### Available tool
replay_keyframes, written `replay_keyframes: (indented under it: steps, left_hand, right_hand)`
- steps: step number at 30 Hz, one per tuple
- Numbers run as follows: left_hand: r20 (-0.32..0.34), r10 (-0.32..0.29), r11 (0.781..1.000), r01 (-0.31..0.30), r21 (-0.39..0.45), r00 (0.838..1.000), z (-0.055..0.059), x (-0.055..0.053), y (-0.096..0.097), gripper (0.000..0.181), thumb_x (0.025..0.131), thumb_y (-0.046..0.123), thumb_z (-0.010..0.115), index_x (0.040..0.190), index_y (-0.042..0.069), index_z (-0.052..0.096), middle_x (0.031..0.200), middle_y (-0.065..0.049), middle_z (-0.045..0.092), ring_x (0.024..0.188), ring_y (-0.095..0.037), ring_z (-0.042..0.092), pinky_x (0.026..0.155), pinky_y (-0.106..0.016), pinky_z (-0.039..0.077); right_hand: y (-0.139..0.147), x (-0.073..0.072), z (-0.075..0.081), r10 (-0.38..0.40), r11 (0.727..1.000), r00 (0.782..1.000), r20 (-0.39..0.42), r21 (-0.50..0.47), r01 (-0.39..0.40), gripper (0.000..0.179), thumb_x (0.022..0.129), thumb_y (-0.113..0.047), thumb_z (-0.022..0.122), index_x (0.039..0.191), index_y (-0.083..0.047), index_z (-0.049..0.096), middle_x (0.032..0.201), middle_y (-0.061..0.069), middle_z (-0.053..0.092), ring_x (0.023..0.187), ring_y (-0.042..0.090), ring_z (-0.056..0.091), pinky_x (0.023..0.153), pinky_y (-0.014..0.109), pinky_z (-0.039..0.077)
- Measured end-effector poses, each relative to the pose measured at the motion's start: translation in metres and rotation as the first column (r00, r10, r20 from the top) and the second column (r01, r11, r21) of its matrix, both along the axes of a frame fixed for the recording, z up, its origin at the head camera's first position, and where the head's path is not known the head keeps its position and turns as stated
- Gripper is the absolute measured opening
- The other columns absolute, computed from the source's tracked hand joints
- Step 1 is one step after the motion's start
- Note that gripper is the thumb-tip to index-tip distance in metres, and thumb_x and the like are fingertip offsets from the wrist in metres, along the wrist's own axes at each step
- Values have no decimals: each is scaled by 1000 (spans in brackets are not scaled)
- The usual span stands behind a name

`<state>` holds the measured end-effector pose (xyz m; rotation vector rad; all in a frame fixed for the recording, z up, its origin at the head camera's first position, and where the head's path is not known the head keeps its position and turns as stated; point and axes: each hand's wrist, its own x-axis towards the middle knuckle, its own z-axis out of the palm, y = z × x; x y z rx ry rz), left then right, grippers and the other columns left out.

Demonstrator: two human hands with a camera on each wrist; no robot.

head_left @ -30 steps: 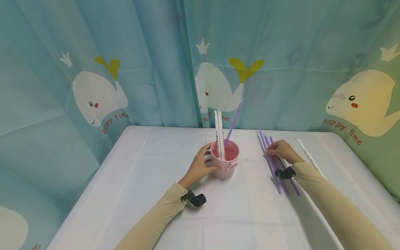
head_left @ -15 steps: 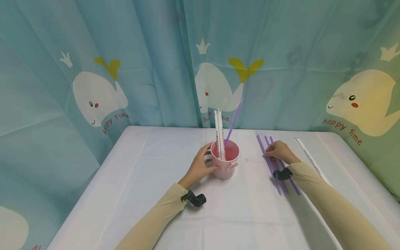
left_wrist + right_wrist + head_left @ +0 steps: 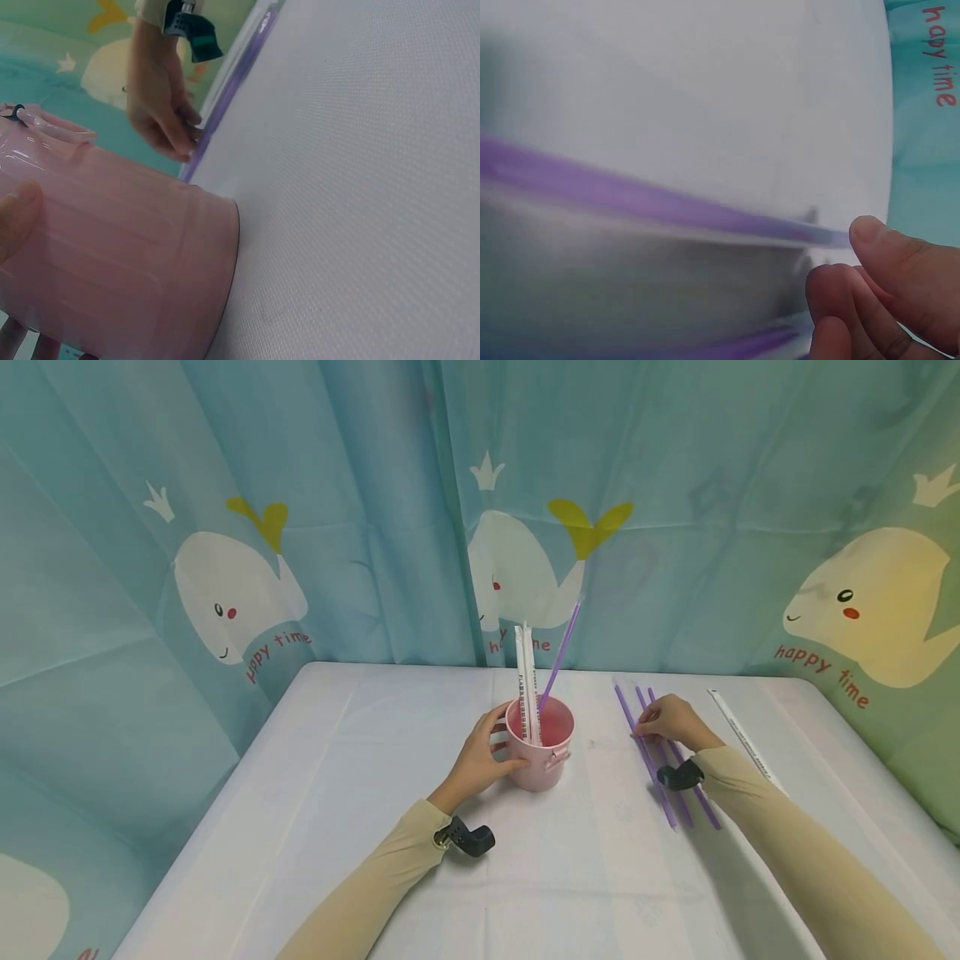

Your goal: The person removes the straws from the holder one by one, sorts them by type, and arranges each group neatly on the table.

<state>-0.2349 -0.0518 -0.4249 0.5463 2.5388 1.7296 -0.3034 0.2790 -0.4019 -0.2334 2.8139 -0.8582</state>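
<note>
My left hand (image 3: 476, 764) grips the side of a small pink bucket (image 3: 536, 770), which stands upright on the table. Two white paper-wrapped straws (image 3: 523, 681) and a purple straw (image 3: 562, 649) lean inside it. On the right, my right hand (image 3: 677, 724) pinches the leftmost of three purple straws (image 3: 654, 781) between thumb and fingertips. The other two, a middle purple straw (image 3: 685, 812) and a right purple straw (image 3: 708, 807), pass beneath this hand. In the left wrist view, the thumb lies against the bucket wall (image 3: 112, 247).
A white paper-wrapped straw (image 3: 738, 729) lies on the table right of the right hand. The white table (image 3: 360, 760) ends at a blue-green curtain (image 3: 375, 527) with whale prints. Each wrist wears a black strap device.
The leftmost purple straw's far end has dropped slightly toward the table and shifted left with my right hand. My left hand and the bucket stay in place.
</note>
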Motion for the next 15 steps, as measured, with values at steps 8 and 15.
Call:
replay_keyframes:
  steps: [8,15]
  left_hand:
    - [-2,0,1000,0,1,1000,-1,0,0,87,74,10,79,145,16,30,142,-9,40,126,-29,47,101,-44,48]
    - [-6,3,1000,-3,-2,1000,-1,-1,0,87,74,10,79,146,16,30,142,-9,40,126,-28,47,101,-43,49]
  right_hand:
    - [8,-1,12,5,998,1000,3,-59,-5,27,83,-9,67,95,15,64,74,13,69,64,17,66,62,29,59]
    - [8,1,31,41,990,999,0,-132,-41,30,87,-10,65,102,16,59,84,21,70,77,30,69,68,32,61]
